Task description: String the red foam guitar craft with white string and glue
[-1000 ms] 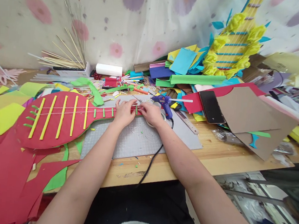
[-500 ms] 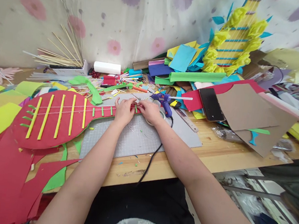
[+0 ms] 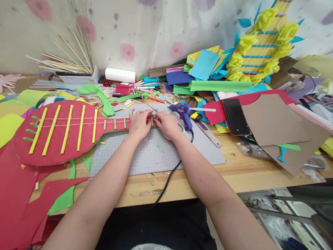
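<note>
A red paper lute (image 3: 57,146) with yellow and green strips lies flat, its round body at the left and its neck reaching toward the middle. White strings (image 3: 75,123) run along it. My left hand (image 3: 140,124) rests over the neck, fingers curled down on it. Close by on the right, my right hand (image 3: 167,125) has its fingertips pinched at the neck's far end, near the strings. What exactly each set of fingertips grips is too small to make out. Under the neck lies a grey cutting mat (image 3: 133,159).
Behind my right hand lies a purple glue gun (image 3: 184,114), its black cord (image 3: 167,182) crossing the mat to the table edge. A steel ruler (image 3: 208,133), a phone (image 3: 236,116) and cardboard (image 3: 275,121) are rightward. A yellow-flowered paper instrument (image 3: 257,51) stands behind. Red paper scraps (image 3: 1,191) lie front left.
Almost nothing differs. The whole view shifts very slightly, and both hands stay at the neck of the lute in nearly the same pose.
</note>
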Demonstrator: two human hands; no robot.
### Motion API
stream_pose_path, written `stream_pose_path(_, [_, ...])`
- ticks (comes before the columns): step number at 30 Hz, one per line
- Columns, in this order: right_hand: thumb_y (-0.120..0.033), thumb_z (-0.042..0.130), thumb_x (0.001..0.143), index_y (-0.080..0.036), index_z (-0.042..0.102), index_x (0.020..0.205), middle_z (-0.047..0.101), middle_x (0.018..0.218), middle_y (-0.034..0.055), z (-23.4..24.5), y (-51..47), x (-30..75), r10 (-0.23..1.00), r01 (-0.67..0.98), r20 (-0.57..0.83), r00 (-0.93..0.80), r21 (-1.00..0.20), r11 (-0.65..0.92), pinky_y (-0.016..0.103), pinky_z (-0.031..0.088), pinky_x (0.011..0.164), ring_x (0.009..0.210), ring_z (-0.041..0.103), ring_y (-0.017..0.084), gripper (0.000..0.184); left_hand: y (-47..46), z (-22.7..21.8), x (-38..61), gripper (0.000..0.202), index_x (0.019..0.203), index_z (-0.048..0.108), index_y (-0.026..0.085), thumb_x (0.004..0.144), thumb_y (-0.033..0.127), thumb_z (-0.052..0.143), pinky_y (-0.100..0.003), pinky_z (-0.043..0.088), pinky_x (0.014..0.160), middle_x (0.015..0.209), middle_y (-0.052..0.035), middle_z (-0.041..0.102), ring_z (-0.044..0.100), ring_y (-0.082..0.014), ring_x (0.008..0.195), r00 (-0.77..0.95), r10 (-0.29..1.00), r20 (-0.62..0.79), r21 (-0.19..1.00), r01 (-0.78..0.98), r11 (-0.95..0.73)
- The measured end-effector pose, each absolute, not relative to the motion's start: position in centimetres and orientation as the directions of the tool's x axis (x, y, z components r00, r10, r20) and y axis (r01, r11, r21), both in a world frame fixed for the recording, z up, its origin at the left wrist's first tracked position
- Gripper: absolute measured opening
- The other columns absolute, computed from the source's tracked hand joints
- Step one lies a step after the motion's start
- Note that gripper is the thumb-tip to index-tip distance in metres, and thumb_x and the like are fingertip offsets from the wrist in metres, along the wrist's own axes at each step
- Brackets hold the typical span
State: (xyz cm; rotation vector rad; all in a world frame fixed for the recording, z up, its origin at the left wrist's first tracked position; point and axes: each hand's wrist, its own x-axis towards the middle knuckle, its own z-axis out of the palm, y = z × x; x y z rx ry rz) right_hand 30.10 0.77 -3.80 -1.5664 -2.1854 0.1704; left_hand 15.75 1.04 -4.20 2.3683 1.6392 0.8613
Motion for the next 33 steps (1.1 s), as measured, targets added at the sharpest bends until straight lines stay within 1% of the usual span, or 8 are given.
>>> stream_pose_path(6, [-0.023,0.047,0.085,-0.02,0.065,0.095,0.067,0.099,0.0044,-3.85,0.68,30.4,0.916,0.854,0.291,-0.276,-0.364,0.373,0.028,0.037,0.07,0.088,0.059,0.019,0.02,1.06,-4.22,15.74,0.034,0.112,0.055,0.024,0.08,0.017,0.05,-0.048,0.015,0.112,0.106,-0.0006,0.069,0.056,-0.0219,0.106,0.239,0.896,0.375,0.425,0.814,-0.395])
stream_pose_path(12, [-0.022,0.045,0.086,-0.019,0.065,0.092,0.068,0.096,0.0044,-3.82,0.61,30.06,0.914,0.853,0.291,-0.284,-0.359,0.38,0.027,0.036,0.069,0.087,0.059,0.018,0.021,0.98,-4.2,15.72,0.036,0.113,0.055,0.024,0.079,0.014,0.048,-0.047,0.015,0.112,0.105,-0.0005,0.069,0.056,-0.0214,0.107,0.236,0.896,0.376,0.438,0.807,-0.396])
stream_pose_path(17, [-0.023,0.045,0.087,-0.019,0.064,0.091,0.067,0.095,0.0044,-4.05,0.81,30.16,0.909,0.852,0.297,-0.291,-0.353,0.388,0.027,0.036,0.068,0.086,0.059,0.018,0.02,1.02,-4.24,15.65,0.035,0.113,0.055,0.024,0.079,0.016,0.05,-0.047,0.015,0.112,0.105,-0.0008,0.07,0.057,-0.0217,0.106,0.226,0.9,0.374,0.452,0.803,-0.389])
stream_pose_path(22, [-0.023,0.044,0.088,-0.017,0.063,0.095,0.067,0.099,0.0069,-3.99,0.85,30.18,0.916,0.866,0.269,-0.297,-0.329,0.378,0.028,0.037,0.07,0.088,0.059,0.019,0.021,1.1,-4.26,15.68,0.035,0.113,0.055,0.024,0.079,0.017,0.051,-0.047,0.015,0.112,0.105,-0.0007,0.07,0.056,-0.022,0.106,0.223,0.902,0.37,0.458,0.801,-0.385])
stream_pose_path(28, [-0.022,0.043,0.089,-0.017,0.062,0.097,0.066,0.101,0.0079,-3.97,0.89,30.14,0.92,0.853,0.26,-0.292,-0.364,0.373,0.028,0.039,0.076,0.091,0.058,0.018,0.021,1.12,-4.22,15.69,0.034,0.112,0.054,0.025,0.079,0.018,0.051,-0.046,0.016,0.112,0.107,-0.0004,0.069,0.056,-0.0216,0.107,0.22,0.905,0.365,0.454,0.806,-0.379])
stream_pose_path(33, [-0.023,0.043,0.089,-0.017,0.062,0.098,0.066,0.102,0.0084,-3.92,0.91,30.04,0.932,0.858,0.249,-0.264,-0.381,0.345,0.029,0.039,0.076,0.092,0.058,0.019,0.021,1.04,-4.11,15.77,0.034,0.112,0.054,0.025,0.079,0.018,0.052,-0.046,0.016,0.112,0.105,-0.0003,0.069,0.056,-0.0217,0.107,0.214,0.906,0.364,0.456,0.807,-0.374])
